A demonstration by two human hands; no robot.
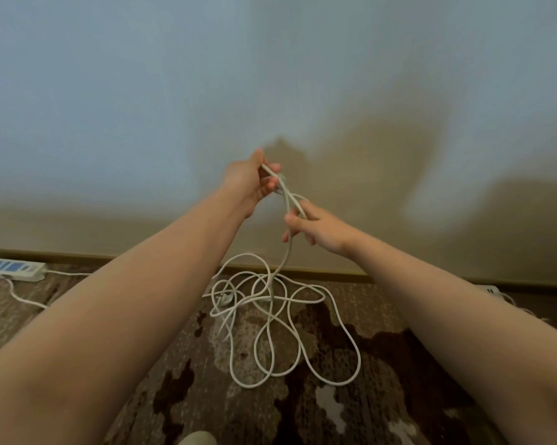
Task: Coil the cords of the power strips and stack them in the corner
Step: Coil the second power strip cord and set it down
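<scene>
- left hand (249, 181) is up in front of the wall (142, 91), fingers curled round the top of the white cord (288, 200), looks like a first fold or loop pinched there
- right hand (312, 228) sits just below and to the right of the left one, thumb and fingers closed round the same cord where it drops away
- from under the right hand the cord hangs straight down into a messy tangle of loops (280, 316) on the patterned carpet (383, 380), so most of it isn't coiled at all yet
- there's a plug-ish lump in the tangle, below the left hand, too blurry to be sure
- a power strip with blue sockets (12, 268) lies far off to the left of the left hand, by the skirting board, its cord trailing loose on the carpet
- another power strip (490, 289) peeks out past the right forearm, mostly hidden
- my read: barely started. one cord just begun, the rest untouched, nothing stacked, and i can't see a corner from here
</scene>
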